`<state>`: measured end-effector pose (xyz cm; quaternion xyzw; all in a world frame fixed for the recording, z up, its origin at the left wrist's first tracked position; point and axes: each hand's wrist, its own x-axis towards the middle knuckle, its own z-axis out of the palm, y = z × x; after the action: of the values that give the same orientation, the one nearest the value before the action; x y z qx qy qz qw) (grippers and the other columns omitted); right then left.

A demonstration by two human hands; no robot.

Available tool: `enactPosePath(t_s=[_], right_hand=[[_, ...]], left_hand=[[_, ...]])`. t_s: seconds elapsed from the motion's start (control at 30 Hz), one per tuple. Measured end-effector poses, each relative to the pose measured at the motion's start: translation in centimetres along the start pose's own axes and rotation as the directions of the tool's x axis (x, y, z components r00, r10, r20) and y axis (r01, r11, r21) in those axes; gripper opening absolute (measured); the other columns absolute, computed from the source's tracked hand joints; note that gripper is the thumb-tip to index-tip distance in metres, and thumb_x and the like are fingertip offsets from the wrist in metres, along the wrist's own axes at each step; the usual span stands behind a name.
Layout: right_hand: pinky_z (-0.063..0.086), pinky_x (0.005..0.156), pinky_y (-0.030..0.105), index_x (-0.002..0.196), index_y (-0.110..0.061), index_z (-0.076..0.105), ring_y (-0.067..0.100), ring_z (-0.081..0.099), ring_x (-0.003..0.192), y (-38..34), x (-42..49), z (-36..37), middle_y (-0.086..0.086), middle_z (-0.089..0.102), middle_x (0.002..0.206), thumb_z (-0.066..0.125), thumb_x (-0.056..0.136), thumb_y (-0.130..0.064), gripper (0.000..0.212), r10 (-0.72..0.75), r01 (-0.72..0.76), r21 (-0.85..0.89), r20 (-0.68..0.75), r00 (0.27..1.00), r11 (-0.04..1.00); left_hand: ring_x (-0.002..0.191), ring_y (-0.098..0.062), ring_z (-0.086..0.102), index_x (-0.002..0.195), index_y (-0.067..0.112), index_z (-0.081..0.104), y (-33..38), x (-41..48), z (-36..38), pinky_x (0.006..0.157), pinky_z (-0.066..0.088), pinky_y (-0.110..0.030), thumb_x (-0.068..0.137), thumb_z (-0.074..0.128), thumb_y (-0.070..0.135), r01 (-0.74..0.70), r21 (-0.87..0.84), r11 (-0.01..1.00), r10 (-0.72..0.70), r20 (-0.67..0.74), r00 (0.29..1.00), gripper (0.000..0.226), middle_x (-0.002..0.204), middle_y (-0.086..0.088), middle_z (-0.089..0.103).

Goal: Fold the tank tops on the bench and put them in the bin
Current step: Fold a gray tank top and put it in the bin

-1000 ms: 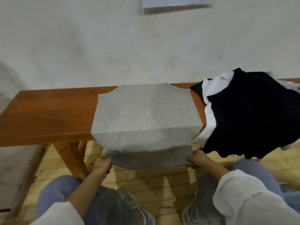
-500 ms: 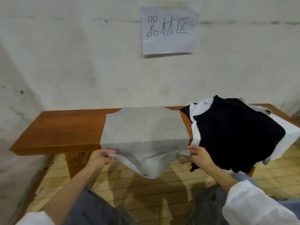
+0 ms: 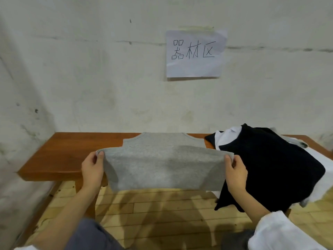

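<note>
Both hands pinch the grey tank top [image 3: 162, 165] by its corners, left hand [image 3: 92, 170] and right hand [image 3: 236, 173] lifting it. Its far part lies on the bench [image 3: 72, 150].

Bench [image 3: 72, 150]: reddish-brown wood, long and narrow, set against the wall and stood on a pale plank floor [image 3: 162, 204].

Gray tank top [image 3: 162, 159]: laid across the middle of the bench. The far part is spread flat on the top, nearly to the back edge. The near part is held raised above the front edge.

Black garment [image 3: 270, 163]: heaped on the right end, draped over the front edge and hung below it.

White garment [image 3: 225, 139]: lodged under the black one, exposed at its left side and at the bench's right end, just beside the tank top.
</note>
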<state>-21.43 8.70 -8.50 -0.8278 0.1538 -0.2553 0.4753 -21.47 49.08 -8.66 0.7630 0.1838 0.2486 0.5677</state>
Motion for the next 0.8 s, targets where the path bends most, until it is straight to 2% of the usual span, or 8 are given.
enactPosePath(t_s=[0.1,0.23,0.4,0.53,0.6,0.67,0.7,0.8], right_hand=[[0.033,0.052,0.022,0.080,-0.012,0.049,0.011,0.046,0.057,-1.1,0.5,0.8,-0.002,0.048,0.065,0.048,0.099,-0.029,0.026,-0.053,0.053,0.005,-0.004,0.999,0.999],[0.032,0.051,0.022,0.078,-0.009,0.048,0.012,0.044,0.057,-1.4,1.7,2.1,0.000,0.047,0.064,0.047,0.099,-0.029,0.029,-0.035,0.035,0.017,-0.023,0.999,0.999],[0.031,0.050,0.023,0.075,-0.007,0.048,0.012,0.039,0.055,-1.0,3.8,3.4,0.001,0.044,0.062,0.046,0.099,-0.031,0.034,-0.033,0.033,0.034,0.000,0.999,0.999],[0.033,0.052,0.026,0.076,-0.003,0.048,0.013,0.039,0.055,-0.9,6.9,4.6,0.005,0.045,0.062,0.046,0.099,-0.032,0.038,-0.023,0.023,0.024,0.007,1.000,0.999],[0.034,0.051,0.027,0.075,-0.003,0.047,0.015,0.039,0.054,-0.9,8.9,5.7,0.008,0.046,0.062,0.046,0.099,-0.033,0.039,-0.014,0.014,0.010,-0.002,1.000,1.000],[0.030,0.047,0.019,0.073,-0.004,0.042,0.017,0.037,0.053,-0.7,11.0,7.3,0.009,0.044,0.061,0.045,0.099,-0.032,0.039,-0.016,0.015,-0.022,-0.006,1.000,1.000],[0.030,0.047,0.020,0.074,-0.003,0.042,0.018,0.036,0.053,-0.7,11.9,8.1,0.010,0.044,0.061,0.045,0.100,-0.031,0.038,-0.017,0.018,-0.045,0.003,1.000,0.999],[0.029,0.050,0.024,0.075,-0.004,0.043,0.023,0.042,0.057,0.8,14.3,11.5,0.010,0.047,0.062,0.044,0.100,-0.033,0.038,-0.005,0.015,-0.139,0.070,0.998,0.990]], left_hand=[[0.073,-0.022,0.047,0.089,-0.003,0.055,0.2,0.5,0.7,0.066,0.037,-0.036,0.099,0.047,0.029,-0.055,0.027,0.998,0.055,-0.010,0.998,0.035,0.087,-0.027,0.056],[0.073,-0.021,0.050,0.088,0.002,0.057,0.6,1.3,1.9,0.063,0.038,-0.032,0.099,0.046,0.026,-0.098,0.054,0.994,0.101,-0.056,0.993,0.028,0.083,-0.019,0.058],[0.068,-0.022,0.048,0.085,0.005,0.056,0.1,3.2,3.7,0.061,0.037,-0.030,0.099,0.047,0.024,-0.120,0.054,0.991,0.122,-0.036,0.992,0.025,0.076,-0.016,0.056],[0.064,-0.012,0.047,0.088,0.011,0.059,-0.1,6.2,5.6,0.061,0.037,-0.025,0.099,0.047,0.023,-0.189,0.073,0.979,0.193,-0.054,0.980,0.020,0.072,-0.005,0.055],[0.057,-0.008,0.040,0.081,0.010,0.054,-0.1,8.5,6.8,0.056,0.030,-0.022,0.099,0.048,0.022,-0.221,0.120,0.968,0.230,-0.072,0.970,0.022,0.063,-0.001,0.047],[0.056,-0.011,0.036,0.071,0.012,0.045,-0.6,10.8,8.2,0.055,0.026,-0.031,0.099,0.049,0.020,-0.235,0.214,0.948,0.258,-0.082,0.963,0.029,0.059,0.001,0.040],[0.059,-0.016,0.038,0.069,0.011,0.043,-1.0,11.8,8.8,0.056,0.024,-0.035,0.098,0.049,0.020,-0.226,0.261,0.938,0.255,-0.081,0.964,0.031,0.059,-0.001,0.040],[0.067,-0.026,0.047,0.073,0.009,0.051,-3.3,13.9,11.2,0.057,0.028,-0.034,0.098,0.049,0.022,-0.164,0.390,0.906,0.193,-0.036,0.980,0.029,0.068,-0.008,0.052]])
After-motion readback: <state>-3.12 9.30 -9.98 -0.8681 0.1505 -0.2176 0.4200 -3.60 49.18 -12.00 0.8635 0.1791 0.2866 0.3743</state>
